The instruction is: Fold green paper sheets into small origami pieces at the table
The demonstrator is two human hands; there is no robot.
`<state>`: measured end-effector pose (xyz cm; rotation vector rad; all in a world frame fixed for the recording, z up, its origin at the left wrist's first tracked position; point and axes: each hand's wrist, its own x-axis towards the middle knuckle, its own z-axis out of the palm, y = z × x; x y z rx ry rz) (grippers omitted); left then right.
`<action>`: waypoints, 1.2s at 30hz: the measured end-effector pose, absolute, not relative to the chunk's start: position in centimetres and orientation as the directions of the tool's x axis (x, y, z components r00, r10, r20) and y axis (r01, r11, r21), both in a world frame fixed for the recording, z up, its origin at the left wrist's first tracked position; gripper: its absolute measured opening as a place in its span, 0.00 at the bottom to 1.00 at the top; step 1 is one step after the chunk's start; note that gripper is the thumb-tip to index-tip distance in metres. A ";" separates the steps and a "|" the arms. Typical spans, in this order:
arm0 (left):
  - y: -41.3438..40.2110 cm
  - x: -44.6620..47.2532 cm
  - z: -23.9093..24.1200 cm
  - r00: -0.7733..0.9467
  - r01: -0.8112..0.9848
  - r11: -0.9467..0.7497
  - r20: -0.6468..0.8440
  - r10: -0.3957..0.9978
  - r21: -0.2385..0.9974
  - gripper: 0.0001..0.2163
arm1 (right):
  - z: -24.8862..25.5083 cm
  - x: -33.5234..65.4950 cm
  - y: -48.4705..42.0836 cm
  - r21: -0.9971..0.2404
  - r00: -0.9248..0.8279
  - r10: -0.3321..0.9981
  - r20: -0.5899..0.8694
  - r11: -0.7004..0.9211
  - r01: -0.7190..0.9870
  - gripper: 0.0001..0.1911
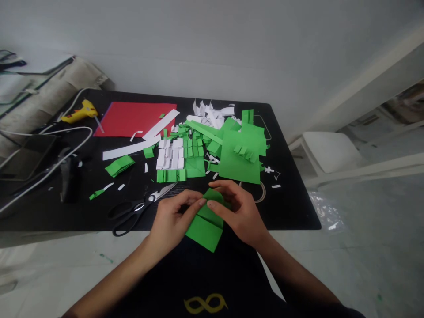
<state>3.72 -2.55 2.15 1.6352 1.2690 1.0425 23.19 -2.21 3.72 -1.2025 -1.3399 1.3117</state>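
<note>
Both my hands hold a creased piece of green paper (206, 229) at the table's front edge. My left hand (175, 218) pinches its upper left side between thumb and fingers. My right hand (240, 212) grips the upper right side, its thumb tip close to the left thumb. A fold line crosses the paper below the thumbs. Black-handled scissors (142, 207) lie just left of my left hand, blades partly apart. Beyond my hands sit folded white paper pieces (170, 154) and folded green paper pieces (194, 149), side by side.
A stack of green sheets (240, 163) lies at the right, with crumpled white scraps (212, 115) behind. Red paper (135, 117) and a yellow glue gun (82, 112) are at the back left. White strips (130, 148), a cable (49, 170) and a white stool (326, 152) also show.
</note>
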 end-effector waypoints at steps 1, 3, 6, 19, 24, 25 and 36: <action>-2.4 3.6 2.2 0.185 0.347 -0.210 0.153 0.971 0.914 0.05 | 3.9 23.3 -2.1 -0.997 -0.162 0.987 -0.024 -0.012 0.079 0.17; -2.2 3.3 2.4 0.253 0.384 -0.266 0.177 0.951 0.884 0.06 | 4.4 23.5 -1.7 -0.991 -0.203 0.979 0.007 0.033 0.127 0.17; -1.9 3.1 2.8 0.318 0.409 -0.311 0.186 0.930 0.858 0.06 | 4.9 24.0 -1.2 -0.967 -0.290 0.955 0.068 0.134 0.215 0.11; -1.6 2.4 3.0 0.304 0.363 -0.325 0.218 0.927 0.873 0.04 | 4.5 24.8 -0.6 -0.923 -0.311 0.942 0.128 0.228 0.310 0.04; -1.6 2.4 2.9 0.318 0.328 -0.341 0.237 0.918 0.881 0.06 | 4.7 24.8 -0.6 -0.909 -0.312 0.939 0.147 0.253 0.331 0.04; -1.6 2.4 2.9 0.318 0.322 -0.339 0.236 0.918 0.884 0.06 | 4.7 24.8 -0.6 -0.906 -0.316 0.937 0.146 0.255 0.338 0.04; -1.2 2.3 3.0 0.429 0.340 -0.328 0.165 0.888 0.881 0.06 | 5.5 25.1 0.1 -0.923 -0.450 0.890 -0.064 0.119 0.367 0.04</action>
